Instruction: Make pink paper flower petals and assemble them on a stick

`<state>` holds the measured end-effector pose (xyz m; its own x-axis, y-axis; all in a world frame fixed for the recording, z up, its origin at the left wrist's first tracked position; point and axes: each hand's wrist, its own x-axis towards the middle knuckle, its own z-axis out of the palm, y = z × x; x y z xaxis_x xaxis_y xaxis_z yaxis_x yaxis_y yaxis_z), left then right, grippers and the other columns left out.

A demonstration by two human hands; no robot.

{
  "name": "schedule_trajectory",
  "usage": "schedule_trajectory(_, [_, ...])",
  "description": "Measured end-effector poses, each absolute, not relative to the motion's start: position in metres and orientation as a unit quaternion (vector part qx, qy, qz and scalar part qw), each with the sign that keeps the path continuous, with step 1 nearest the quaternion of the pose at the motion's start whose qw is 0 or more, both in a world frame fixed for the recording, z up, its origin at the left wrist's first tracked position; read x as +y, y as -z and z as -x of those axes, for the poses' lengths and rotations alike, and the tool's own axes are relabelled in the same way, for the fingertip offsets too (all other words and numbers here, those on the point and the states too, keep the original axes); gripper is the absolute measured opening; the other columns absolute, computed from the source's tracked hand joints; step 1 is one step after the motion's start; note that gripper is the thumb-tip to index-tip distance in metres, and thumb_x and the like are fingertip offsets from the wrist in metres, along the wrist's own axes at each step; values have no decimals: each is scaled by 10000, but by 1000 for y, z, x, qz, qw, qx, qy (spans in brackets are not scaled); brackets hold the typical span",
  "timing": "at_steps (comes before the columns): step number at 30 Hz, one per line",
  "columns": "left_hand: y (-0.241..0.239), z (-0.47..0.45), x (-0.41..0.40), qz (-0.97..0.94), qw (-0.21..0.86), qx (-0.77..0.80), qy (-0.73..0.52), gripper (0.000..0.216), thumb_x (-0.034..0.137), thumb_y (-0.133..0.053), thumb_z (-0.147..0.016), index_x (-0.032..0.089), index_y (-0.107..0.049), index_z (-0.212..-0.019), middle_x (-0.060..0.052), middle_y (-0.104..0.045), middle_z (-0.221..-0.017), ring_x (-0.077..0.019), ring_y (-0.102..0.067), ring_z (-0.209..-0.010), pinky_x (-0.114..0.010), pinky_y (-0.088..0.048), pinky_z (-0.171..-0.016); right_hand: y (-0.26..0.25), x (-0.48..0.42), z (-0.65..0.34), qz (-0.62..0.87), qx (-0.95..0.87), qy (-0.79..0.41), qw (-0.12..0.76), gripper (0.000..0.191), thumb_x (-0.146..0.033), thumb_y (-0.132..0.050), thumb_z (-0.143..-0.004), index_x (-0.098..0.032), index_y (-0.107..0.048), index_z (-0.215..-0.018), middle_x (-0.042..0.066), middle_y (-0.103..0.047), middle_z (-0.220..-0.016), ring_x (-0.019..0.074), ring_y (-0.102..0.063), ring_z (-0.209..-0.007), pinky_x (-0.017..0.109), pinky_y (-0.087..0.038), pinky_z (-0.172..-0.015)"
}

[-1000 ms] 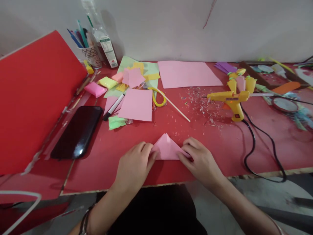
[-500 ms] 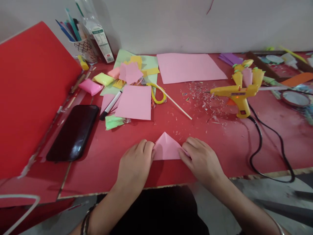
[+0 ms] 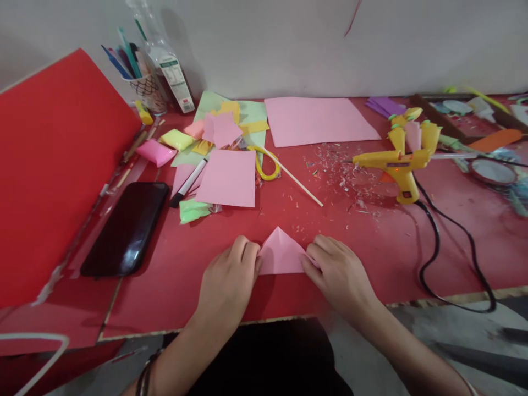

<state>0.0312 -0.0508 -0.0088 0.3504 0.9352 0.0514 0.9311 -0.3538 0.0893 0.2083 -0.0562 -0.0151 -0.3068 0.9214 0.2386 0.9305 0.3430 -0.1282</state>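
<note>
A pink sheet of paper (image 3: 281, 254), folded to a triangle with its point away from me, lies on the red table (image 3: 284, 297) near the front edge. My left hand (image 3: 231, 272) grips its left corner, fingers curled and thumb against the paper. At the right corner my right hand (image 3: 335, 269) pinches the paper between thumb and fingers. Both corners are hidden by the hands. Beyond them lie a square pink paper (image 3: 229, 179) and a thin wooden stick (image 3: 297, 181).
A yellow glue gun (image 3: 398, 165) with a black cord stands right, near scattered scraps. A phone (image 3: 127, 228) lies left, beside a red board (image 3: 58, 176). Yellow-handled scissors (image 3: 268, 175), a marker (image 3: 188, 182), pink sheets (image 3: 322, 122), a bottle (image 3: 175, 80) and a pen cup (image 3: 146, 93) are further back.
The view has shifted slightly, so everything sits a little lower in the picture. Both hands keep their hold on the folded pink paper, with hardly any movement.
</note>
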Motion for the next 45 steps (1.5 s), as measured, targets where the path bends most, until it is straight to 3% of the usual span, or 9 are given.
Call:
schedule_trajectory(7, [8, -29, -50, -821, 38, 567, -49, 155, 211, -397, -828, 170, -535, -770, -21, -553, -726, -137, -521, -545, -223, -324, -418, 14, -57, -207, 579, -802, 23, 146, 363, -212, -317, -837, -177, -427, -494, 8, -415, -523, 120, -383, -498, 250, -268, -523])
schedule_trajectory(12, [12, -22, -51, -840, 52, 530, -105, 182, 192, -371, -838, 153, -543, -791, -30, -545, -720, -147, -525, -580, -243, -398, -484, 12, -57, -206, 579, -802, 31, 146, 359, -206, -322, -833, -174, -421, -489, 5, -413, -517, 115, -386, -489, 241, -269, -514])
schedule_trajectory(17, [14, -4, -48, -884, 60, 449, -116, 274, 156, -386, -830, 154, -493, -1082, -69, -552, -873, -179, -525, -759, -301, -458, -641, 13, -57, -206, 578, -801, 42, 150, 366, -209, -315, -834, -175, -421, -486, 2, -416, -513, 119, -394, -490, 238, -275, -512])
schedule_trajectory(21, [9, 13, -37, -919, 86, 380, -68, 413, 138, -365, -839, 282, -382, -1225, -63, -502, -1081, -198, -482, -931, -339, -444, -748, 14, -56, -206, 577, -802, 40, 148, 365, -211, -315, -835, -173, -424, -489, -1, -414, -515, 116, -392, -490, 235, -281, -516])
schedule_trajectory(27, [6, 24, -13, -951, 95, 295, -12, 398, 328, -352, -867, 366, -317, -1261, -28, -414, -1257, -220, -406, -1041, -383, -370, -856, 15, -56, -207, 572, -807, 38, 143, 362, -215, -317, -837, -171, -442, -500, 4, -428, -525, 120, -399, -500, 235, -285, -524])
schedule_trajectory(34, [-6, 23, 9, -963, 129, 230, 60, 486, 476, -370, -816, 360, -288, -1281, -41, -361, -1330, -261, -392, -1082, -428, -317, -892, 16, -58, -205, 569, -806, 78, 142, 355, -209, -325, -837, -174, -480, -520, 16, -467, -526, 134, -427, -518, 249, -291, -533])
schedule_trajectory(38, [-11, 20, 12, -957, 141, 241, 83, 505, 469, -417, -799, 374, -284, -1277, -35, -342, -1345, -268, -385, -1099, -433, -310, -899, 11, -61, -200, 571, -800, 135, 127, 243, -162, -387, -806, -165, -550, -626, 38, -538, -588, 166, -463, -584, 278, -314, -571])
schedule_trajectory(41, [-11, 19, 11, -955, 139, 245, 90, 508, 446, -439, -797, 380, -281, -1276, -39, -327, -1352, -274, -376, -1110, -443, -306, -901, 8, -64, -196, 524, -825, 172, 122, 206, -107, -399, -793, -157, -591, -851, 78, -606, -810, 196, -499, -744, 336, -345, -736])
schedule_trajectory(45, [-10, 19, 9, -957, 119, 247, 93, 511, 450, -441, -793, 364, -297, -1276, -59, -311, -1358, -284, -360, -1123, -443, -306, -901, 8, -71, -190, 410, -901, 108, 96, 280, -298, -411, -838, -266, -505, -1100, 59, -566, -1057, 208, -457, -1000, 408, -268, -916])
